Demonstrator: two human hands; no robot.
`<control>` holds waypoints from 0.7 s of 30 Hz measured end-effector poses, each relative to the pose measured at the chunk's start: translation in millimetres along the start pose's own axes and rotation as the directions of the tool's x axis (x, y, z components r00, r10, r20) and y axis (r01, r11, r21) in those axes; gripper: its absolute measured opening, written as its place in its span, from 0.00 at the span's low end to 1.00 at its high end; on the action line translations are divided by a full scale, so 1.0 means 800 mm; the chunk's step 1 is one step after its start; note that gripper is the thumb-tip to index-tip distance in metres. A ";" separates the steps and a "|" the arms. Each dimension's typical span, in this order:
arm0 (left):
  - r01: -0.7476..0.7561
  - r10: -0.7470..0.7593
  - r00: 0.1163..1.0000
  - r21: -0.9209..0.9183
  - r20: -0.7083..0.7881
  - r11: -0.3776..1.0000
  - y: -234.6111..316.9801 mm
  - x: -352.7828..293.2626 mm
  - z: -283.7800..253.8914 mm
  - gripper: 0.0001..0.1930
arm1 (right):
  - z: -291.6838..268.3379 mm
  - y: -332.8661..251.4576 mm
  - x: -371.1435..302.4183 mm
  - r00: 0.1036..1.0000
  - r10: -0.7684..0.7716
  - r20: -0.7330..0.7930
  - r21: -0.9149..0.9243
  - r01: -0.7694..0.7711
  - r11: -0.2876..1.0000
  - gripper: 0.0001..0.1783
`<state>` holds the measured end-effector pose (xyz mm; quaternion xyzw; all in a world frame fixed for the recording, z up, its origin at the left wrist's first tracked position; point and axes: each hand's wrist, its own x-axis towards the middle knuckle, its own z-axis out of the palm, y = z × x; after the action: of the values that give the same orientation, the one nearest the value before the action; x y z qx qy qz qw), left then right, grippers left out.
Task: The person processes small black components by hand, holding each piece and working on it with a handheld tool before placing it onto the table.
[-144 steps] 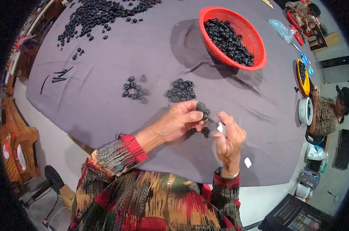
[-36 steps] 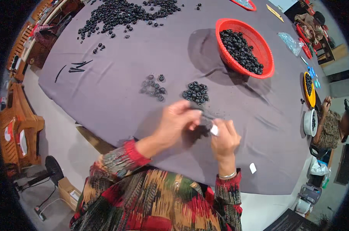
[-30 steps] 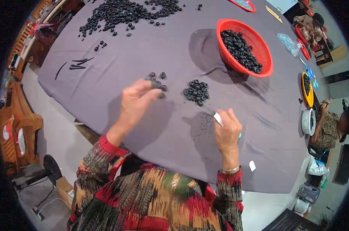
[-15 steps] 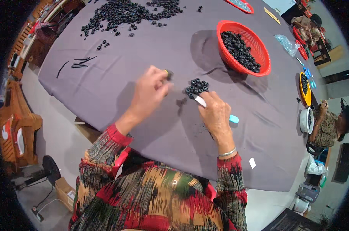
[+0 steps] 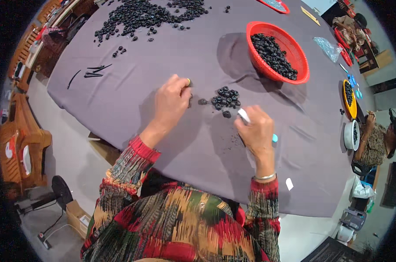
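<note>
My left hand (image 5: pixel 171 102) is over the cloth with its fingers curled together. A dark bit shows under its fingertips, too hidden to name, and a yellow band (image 5: pixel 188 81) is on one finger. My right hand (image 5: pixel 255 126) grips a small knife (image 5: pixel 243 115); its white blade juts out past the thumb and the turquoise handle end shows behind the palm. Between my hands lies a cluster of small round black parts with holes (image 5: pixel 225 97). One single black part (image 5: pixel 227 114) sits just below the cluster, and another dark part (image 5: pixel 202 101) lies nearer my left hand.
A red plastic basket (image 5: pixel 300 50) full of black parts stands at the far right. A large spread of black parts (image 5: pixel 139 17) covers the far left. Thin black strips (image 5: pixel 94 74) lie at left, a white scrap (image 5: pixel 289 184) at right. Two people sit beyond the right edge.
My right hand has drawn back right from the cluster with the knife. My left hand has shifted slightly right and lower, and a dark part now lies beside it on the cloth.
</note>
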<state>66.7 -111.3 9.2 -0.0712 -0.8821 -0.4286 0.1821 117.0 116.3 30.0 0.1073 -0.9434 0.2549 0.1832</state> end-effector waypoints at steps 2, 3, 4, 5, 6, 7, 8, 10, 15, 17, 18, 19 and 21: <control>0.030 -0.033 0.999 -0.080 -0.033 0.996 0.005 0.007 -0.005 0.03 | -0.005 0.006 -0.001 0.990 -0.046 -0.136 0.121 0.063 0.991 0.08; 0.052 -0.063 0.996 -0.165 -0.064 0.985 0.009 0.009 -0.007 0.03 | -0.016 0.005 -0.002 0.993 0.038 -0.111 0.170 -0.019 0.985 0.07; 0.056 -0.067 0.996 -0.164 -0.061 0.985 0.016 0.007 -0.006 0.03 | -0.024 0.005 -0.004 0.989 0.122 -0.083 0.215 -0.102 0.971 0.07; 0.049 -0.047 0.999 -0.280 0.015 0.959 0.027 0.004 -0.001 0.04 | -0.031 0.007 -0.007 0.979 0.189 -0.073 0.304 -0.159 0.939 0.06; 0.050 -0.017 0.996 -0.394 0.089 0.918 0.036 0.000 0.006 0.05 | -0.037 0.006 -0.009 0.977 0.197 -0.075 0.295 -0.168 0.941 0.06; 0.100 0.008 0.980 -0.533 0.197 0.840 0.031 -0.010 0.026 0.05 | -0.044 0.005 -0.010 0.979 0.195 -0.066 0.351 -0.161 0.923 0.08; 0.337 -0.056 0.888 -0.564 0.456 0.754 0.045 -0.013 0.025 0.04 | -0.048 0.004 -0.011 0.981 0.189 -0.052 0.417 -0.150 0.896 0.10; 0.586 0.042 0.679 -0.576 0.733 0.569 0.064 -0.020 0.030 0.06 | -0.046 -0.007 -0.008 0.987 0.148 -0.066 0.483 -0.098 0.870 0.10; 0.805 0.140 0.587 -0.594 0.797 0.004 0.090 -0.034 0.069 0.10 | -0.047 -0.004 -0.016 0.987 0.125 -0.100 0.576 -0.045 0.816 0.13; 0.815 0.176 0.578 -0.576 0.796 -0.072 0.086 -0.040 0.079 0.10 | -0.050 0.001 -0.022 0.989 0.116 -0.087 0.568 -0.046 0.822 0.13; 0.820 0.175 0.570 -0.567 0.803 -0.072 0.086 -0.042 0.082 0.10 | -0.050 0.003 -0.026 0.992 0.100 -0.071 0.560 -0.044 0.828 0.13; 0.827 0.186 0.562 -0.555 0.806 -0.093 0.085 -0.043 0.083 0.11 | -0.046 0.006 -0.029 0.992 0.110 -0.068 0.562 -0.053 0.825 0.13; 0.835 0.196 0.550 -0.538 0.812 -0.115 0.086 -0.045 0.089 0.12 | -0.039 0.014 -0.030 0.991 0.040 -0.131 0.560 0.041 0.827 0.13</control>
<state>100.8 -11.9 5.7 -0.0684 -0.2789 -0.8684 -0.4042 144.4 144.4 40.6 0.1387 -0.8119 0.5276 0.2080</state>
